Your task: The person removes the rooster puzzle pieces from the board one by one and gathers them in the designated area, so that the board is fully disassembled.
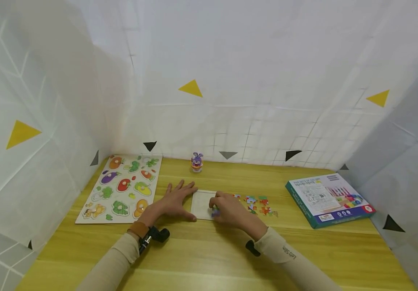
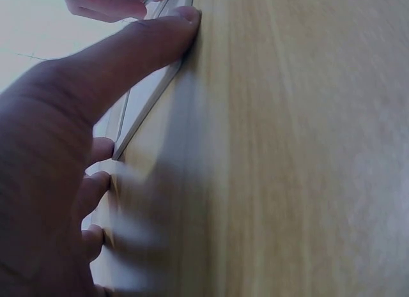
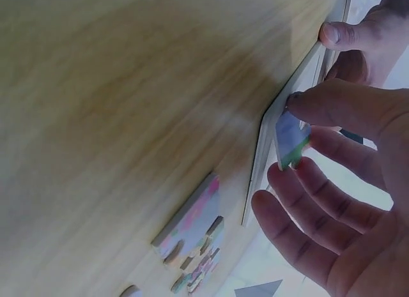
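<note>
A flat, pale puzzle tray (image 1: 201, 205) lies on the table between the two hands. My left hand (image 1: 172, 204) is spread at the tray's left end, its thumb on the near edge and the index fingertip by the far corner. Over the tray's right part, my right hand (image 1: 232, 211) pinches a blue and green jigsaw piece (image 3: 292, 140) between thumb and fingers. In the right wrist view the piece stands tilted at the tray; whether it touches the bottom I cannot tell. Several loose jigsaw pieces (image 1: 265, 210) lie just right of the right hand, which partly hides them.
A vegetable peg board (image 1: 127, 207) lies at the left. A small purple rabbit figure (image 1: 196, 162) stands at the back, near the white curtain (image 1: 245, 121). To the right is a boxed set (image 1: 330, 198) with a green edge. Bare wood (image 1: 201, 258) shows in front.
</note>
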The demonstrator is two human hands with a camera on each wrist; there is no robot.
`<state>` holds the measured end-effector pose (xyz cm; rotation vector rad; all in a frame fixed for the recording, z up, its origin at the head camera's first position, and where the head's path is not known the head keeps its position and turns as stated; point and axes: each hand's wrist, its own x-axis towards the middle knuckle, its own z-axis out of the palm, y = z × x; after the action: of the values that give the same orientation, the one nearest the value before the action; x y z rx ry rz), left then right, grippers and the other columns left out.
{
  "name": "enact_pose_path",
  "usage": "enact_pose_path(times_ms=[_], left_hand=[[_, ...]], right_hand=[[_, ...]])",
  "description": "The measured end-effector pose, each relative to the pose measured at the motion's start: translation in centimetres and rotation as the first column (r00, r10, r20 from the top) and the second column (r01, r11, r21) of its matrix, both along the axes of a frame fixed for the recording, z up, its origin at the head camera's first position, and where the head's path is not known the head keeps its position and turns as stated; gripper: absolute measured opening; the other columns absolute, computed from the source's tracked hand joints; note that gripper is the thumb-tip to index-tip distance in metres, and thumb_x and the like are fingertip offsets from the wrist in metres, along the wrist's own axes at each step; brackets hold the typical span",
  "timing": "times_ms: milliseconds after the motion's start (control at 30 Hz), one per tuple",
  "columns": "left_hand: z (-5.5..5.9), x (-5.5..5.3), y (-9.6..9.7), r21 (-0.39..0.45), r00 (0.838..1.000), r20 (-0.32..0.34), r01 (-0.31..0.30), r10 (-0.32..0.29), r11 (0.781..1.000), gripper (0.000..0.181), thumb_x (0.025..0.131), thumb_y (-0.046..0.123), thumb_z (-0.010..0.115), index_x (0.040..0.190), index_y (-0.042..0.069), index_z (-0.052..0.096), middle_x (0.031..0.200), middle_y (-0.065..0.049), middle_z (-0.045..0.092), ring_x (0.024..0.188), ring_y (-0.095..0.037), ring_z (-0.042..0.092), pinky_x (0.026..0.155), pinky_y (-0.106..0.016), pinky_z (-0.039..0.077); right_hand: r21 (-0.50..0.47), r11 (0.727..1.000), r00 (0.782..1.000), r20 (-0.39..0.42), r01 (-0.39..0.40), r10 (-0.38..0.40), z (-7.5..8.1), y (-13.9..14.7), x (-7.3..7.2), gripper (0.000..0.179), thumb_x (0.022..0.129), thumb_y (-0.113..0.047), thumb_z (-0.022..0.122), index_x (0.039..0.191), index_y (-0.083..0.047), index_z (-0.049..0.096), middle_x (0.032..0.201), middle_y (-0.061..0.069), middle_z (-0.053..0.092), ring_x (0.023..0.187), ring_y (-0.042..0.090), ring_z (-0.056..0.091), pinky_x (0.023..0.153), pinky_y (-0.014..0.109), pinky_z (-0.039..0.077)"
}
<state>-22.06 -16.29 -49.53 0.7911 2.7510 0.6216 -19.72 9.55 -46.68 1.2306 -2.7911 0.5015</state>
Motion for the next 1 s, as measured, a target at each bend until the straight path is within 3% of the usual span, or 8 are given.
enact_pose_path(times_ms=[300, 467, 633, 1000], left_hand=[[0.0, 0.0, 0.1, 0.007, 1.000, -0.023, 0.005, -0.005, 1.000, 0.108, 0.071, 0.066, 0.080, 0.157, 0.018, 0.035, 0.165, -0.006, 0.019, 0.151, -0.039, 0.004, 0.112, -0.070, -0.004], [0.0, 0.1, 0.2, 0.006, 1.000, -0.019, 0.011, -0.010, 1.000, 0.108, 0.071, 0.065, 0.081, 0.157, 0.017, 0.036, 0.165, -0.007, 0.019, 0.151, -0.040, 0.004, 0.111, -0.071, -0.004], [-0.1, 0.2, 0.1, -0.002, 1.000, -0.015, 0.017, -0.017, 1.000, 0.108, 0.072, 0.067, 0.079, 0.157, 0.018, 0.035, 0.165, -0.007, 0.019, 0.151, -0.040, 0.004, 0.111, -0.071, -0.004], [0.0, 0.2, -0.1, 0.012, 1.000, -0.008, 0.015, -0.015, 1.000, 0.109, 0.071, 0.069, 0.078, 0.157, 0.018, 0.035, 0.165, -0.007, 0.019, 0.151, -0.040, 0.003, 0.111, -0.071, -0.005]], right_hand=[[-0.006, 0.999, 0.999, -0.027, 0.037, -0.037, 0.4, 1.6, 0.9, 0.030, 0.077, -0.016, 0.085, 0.102, -0.007, 0.071, 0.095, 0.003, 0.059, 0.074, 0.018, 0.059, 0.064, 0.031, 0.052], [-0.053, 0.997, 0.998, -0.004, 0.063, -0.063, 0.7, 4.5, 2.0, 0.023, 0.078, -0.007, 0.081, 0.100, -0.004, 0.074, 0.096, 0.005, 0.059, 0.075, 0.018, 0.058, 0.065, 0.032, 0.051], [-0.020, 0.992, 0.993, 0.020, 0.121, -0.120, 0.9, 8.0, 2.8, 0.027, 0.079, -0.016, 0.086, 0.103, -0.006, 0.075, 0.100, 0.003, 0.060, 0.076, 0.014, 0.058, 0.065, 0.030, 0.050], [0.057, 0.986, 0.986, -0.061, 0.159, -0.156, 1.0, 13.6, 3.3, 0.024, 0.074, -0.013, 0.088, 0.093, -0.009, 0.074, 0.094, 0.003, 0.062, 0.076, 0.018, 0.061, 0.066, 0.037, 0.053]])
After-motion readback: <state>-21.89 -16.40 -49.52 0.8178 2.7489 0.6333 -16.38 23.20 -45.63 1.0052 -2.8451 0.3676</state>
